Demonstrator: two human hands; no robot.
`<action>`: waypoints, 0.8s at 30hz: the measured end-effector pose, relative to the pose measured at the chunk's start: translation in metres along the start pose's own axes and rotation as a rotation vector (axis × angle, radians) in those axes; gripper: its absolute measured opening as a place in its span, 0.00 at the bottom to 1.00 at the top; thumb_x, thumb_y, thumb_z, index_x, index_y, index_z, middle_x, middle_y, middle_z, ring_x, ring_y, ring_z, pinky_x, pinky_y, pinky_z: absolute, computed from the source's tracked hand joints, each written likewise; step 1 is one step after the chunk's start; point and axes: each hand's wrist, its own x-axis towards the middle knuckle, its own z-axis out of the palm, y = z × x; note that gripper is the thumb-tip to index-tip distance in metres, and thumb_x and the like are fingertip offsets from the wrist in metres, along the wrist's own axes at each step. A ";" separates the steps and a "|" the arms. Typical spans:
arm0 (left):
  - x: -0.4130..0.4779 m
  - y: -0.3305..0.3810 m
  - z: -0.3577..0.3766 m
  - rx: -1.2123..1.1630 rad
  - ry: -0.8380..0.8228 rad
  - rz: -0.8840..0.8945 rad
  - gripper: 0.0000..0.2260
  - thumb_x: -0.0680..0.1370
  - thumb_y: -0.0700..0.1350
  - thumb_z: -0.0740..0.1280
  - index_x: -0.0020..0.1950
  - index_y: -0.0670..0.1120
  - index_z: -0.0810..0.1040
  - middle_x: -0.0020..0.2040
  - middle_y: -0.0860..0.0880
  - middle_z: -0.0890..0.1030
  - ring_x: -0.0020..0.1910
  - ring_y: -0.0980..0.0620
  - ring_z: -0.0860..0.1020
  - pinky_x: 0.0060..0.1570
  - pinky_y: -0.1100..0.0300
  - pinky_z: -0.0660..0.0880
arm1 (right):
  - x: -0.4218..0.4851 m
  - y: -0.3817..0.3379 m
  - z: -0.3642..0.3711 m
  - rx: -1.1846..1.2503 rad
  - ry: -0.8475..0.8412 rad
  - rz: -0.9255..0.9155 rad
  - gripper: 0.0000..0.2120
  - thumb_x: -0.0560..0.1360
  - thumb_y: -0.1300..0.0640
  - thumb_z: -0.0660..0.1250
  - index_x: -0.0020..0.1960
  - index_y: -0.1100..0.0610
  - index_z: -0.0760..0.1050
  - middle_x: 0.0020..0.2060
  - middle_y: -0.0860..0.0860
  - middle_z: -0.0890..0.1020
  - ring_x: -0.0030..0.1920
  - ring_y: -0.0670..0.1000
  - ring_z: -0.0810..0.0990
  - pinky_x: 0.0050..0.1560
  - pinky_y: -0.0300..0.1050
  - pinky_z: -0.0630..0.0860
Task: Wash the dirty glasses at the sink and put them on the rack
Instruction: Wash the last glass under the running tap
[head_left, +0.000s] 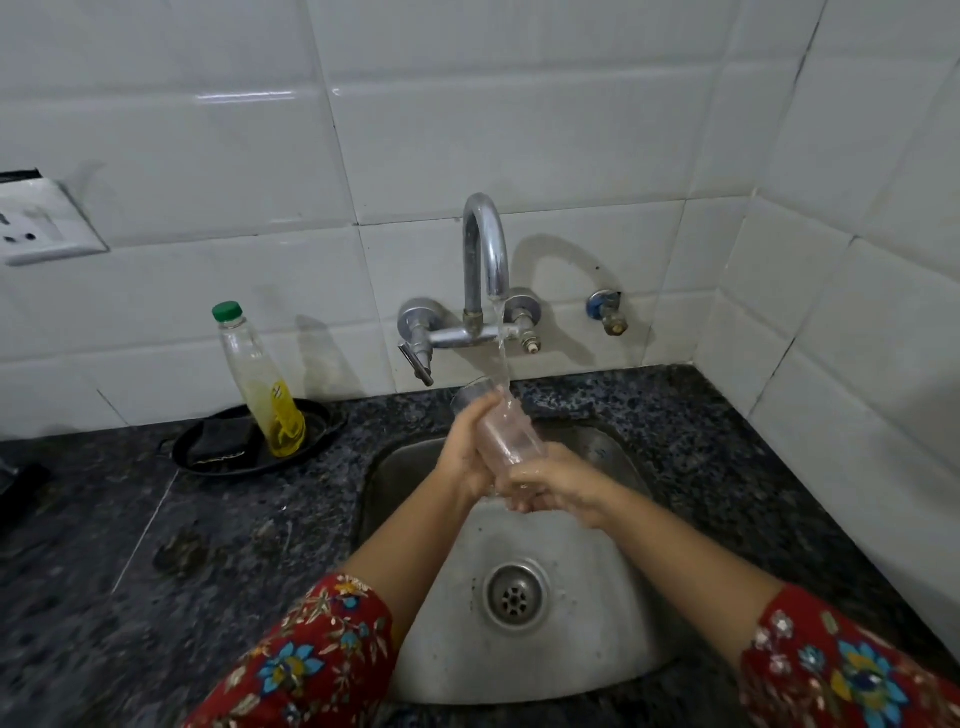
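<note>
A clear drinking glass (500, 422) lies tilted over the steel sink (571, 639), its mouth pointing up and left toward the tap (485, 249). Water runs from the spout onto the glass. My left hand (465, 449) wraps around the glass from the left side. My right hand (550, 486) grips its lower end, near the base. Both hands are wet and hang above the basin. No rack shows in this view.
A soap bottle with a green cap (260, 382) stands in a black dish (208, 452) with a dark scrubber, left of the sink on the dark granite counter (130, 545). A wall socket (41, 223) is at far left. White tiled walls close in behind and right.
</note>
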 end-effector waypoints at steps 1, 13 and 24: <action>-0.001 0.003 -0.004 -0.032 -0.072 -0.019 0.13 0.74 0.50 0.69 0.48 0.40 0.83 0.40 0.44 0.82 0.41 0.47 0.80 0.51 0.50 0.76 | -0.003 0.001 -0.006 0.139 -0.138 0.067 0.11 0.66 0.62 0.72 0.47 0.63 0.78 0.35 0.56 0.81 0.33 0.50 0.78 0.37 0.41 0.79; -0.007 0.009 -0.006 0.147 -0.301 -0.009 0.11 0.72 0.45 0.70 0.52 0.42 0.81 0.48 0.45 0.84 0.47 0.47 0.82 0.57 0.49 0.75 | -0.015 0.027 -0.020 0.348 -0.379 0.149 0.16 0.68 0.65 0.67 0.56 0.63 0.73 0.39 0.55 0.83 0.37 0.52 0.83 0.39 0.42 0.80; 0.000 0.000 -0.027 0.153 0.195 -0.049 0.26 0.80 0.62 0.55 0.58 0.42 0.78 0.47 0.42 0.84 0.42 0.48 0.82 0.31 0.59 0.78 | 0.009 -0.013 0.004 -0.415 0.479 -0.358 0.24 0.61 0.41 0.77 0.50 0.49 0.71 0.46 0.46 0.80 0.41 0.47 0.80 0.38 0.45 0.78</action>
